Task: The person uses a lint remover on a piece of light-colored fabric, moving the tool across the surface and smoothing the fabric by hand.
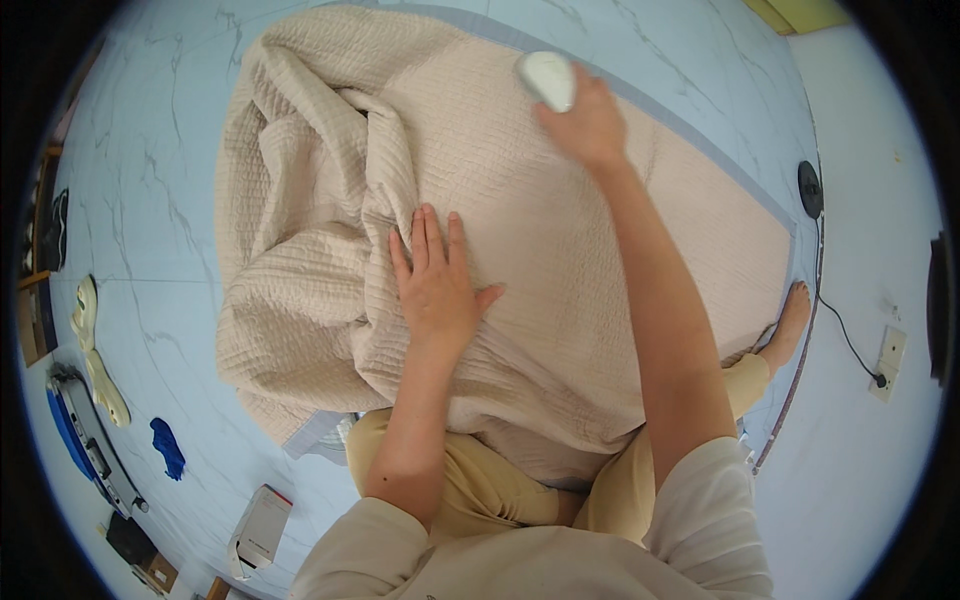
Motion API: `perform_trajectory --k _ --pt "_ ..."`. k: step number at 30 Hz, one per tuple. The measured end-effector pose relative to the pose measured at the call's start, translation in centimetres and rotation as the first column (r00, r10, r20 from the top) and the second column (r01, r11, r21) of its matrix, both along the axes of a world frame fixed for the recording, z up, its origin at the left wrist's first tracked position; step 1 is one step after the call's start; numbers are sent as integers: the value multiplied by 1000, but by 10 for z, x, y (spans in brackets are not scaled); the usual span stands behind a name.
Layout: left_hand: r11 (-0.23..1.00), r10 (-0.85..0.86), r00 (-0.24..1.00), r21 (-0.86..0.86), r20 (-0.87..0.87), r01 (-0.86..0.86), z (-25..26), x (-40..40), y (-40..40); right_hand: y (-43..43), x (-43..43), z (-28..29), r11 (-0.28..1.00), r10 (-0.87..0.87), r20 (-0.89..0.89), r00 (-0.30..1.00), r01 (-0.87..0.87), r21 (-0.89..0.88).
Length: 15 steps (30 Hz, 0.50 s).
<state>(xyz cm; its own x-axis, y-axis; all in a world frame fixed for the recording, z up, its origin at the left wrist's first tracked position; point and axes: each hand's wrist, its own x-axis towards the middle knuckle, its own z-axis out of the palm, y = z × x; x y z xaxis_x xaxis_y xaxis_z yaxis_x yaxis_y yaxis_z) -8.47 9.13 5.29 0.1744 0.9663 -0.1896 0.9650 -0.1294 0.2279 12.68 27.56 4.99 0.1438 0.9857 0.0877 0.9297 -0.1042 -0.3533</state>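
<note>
A pale beige quilted bedspread (525,247) with a grey-blue border lies spread before me. Its left part is heaped in loose folds (315,187), while the right part is fairly flat. My left hand (439,292) rests palm down on the quilt beside these folds, fingers apart and holding nothing. Farther out, near the far border, my right hand (592,124) grips a rounded white handheld device (549,79). The device is slightly blurred and is over the flat fabric; whether it touches the cloth I cannot tell. My palm and fingers hide part of it.
Light marble-patterned floor tiles (165,225) surround the quilt. A black round object (809,189) has a cord running to a wall socket (889,364) at right. At left are pale slippers (97,352), a blue cloth (167,448) and a white box (259,529). My bare foot (789,322) is by the right corner.
</note>
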Motion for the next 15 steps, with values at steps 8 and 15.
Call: perform_trajectory --k 8,15 --pt "1000 8 999 9 -32 -8 2 4 0 16 27 0 985 -174 9 985 174 -7" --pt "999 13 1000 49 22 -14 -4 7 -4 46 -39 -2 996 78 -71 994 -75 44"
